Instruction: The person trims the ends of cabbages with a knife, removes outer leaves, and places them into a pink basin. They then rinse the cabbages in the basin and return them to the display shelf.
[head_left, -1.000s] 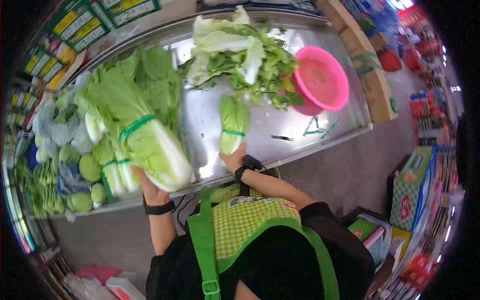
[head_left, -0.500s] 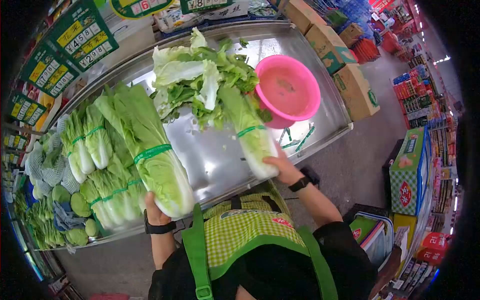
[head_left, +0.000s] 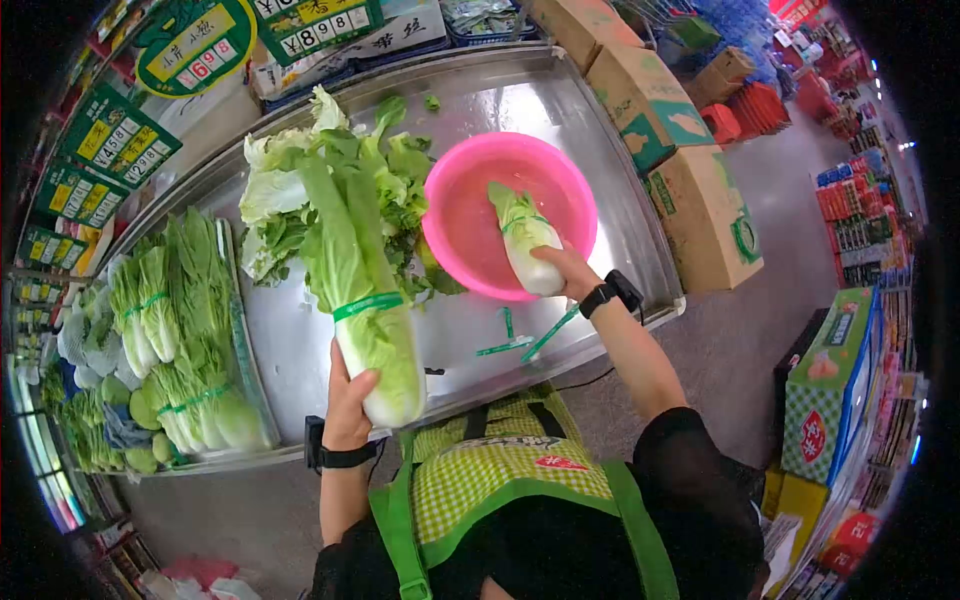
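My left hand (head_left: 348,405) is closed round the white base of a large Chinese cabbage (head_left: 378,345) bound with a green band. Its leaves point away from me, over a pile of loose outer leaves (head_left: 275,195) on the metal counter. My right hand (head_left: 570,268) grips a smaller banded Chinese cabbage (head_left: 528,245) by its white end. This one is tilted over the pink basin (head_left: 582,175), its leafy tip inside the rim outline. Water shows in the basin.
Loose green bands (head_left: 530,340) lie on the metal counter (head_left: 460,345) near its front edge. Banded greens (head_left: 190,400) are stacked at the left. Cardboard boxes (head_left: 700,205) stand along the right side. Price signs (head_left: 115,135) hang at the upper left.
My right hand has carried its cabbage from beside the basin to over it. The left hand has moved its cabbage rightward, away from the stacked greens. The camera view has shifted.
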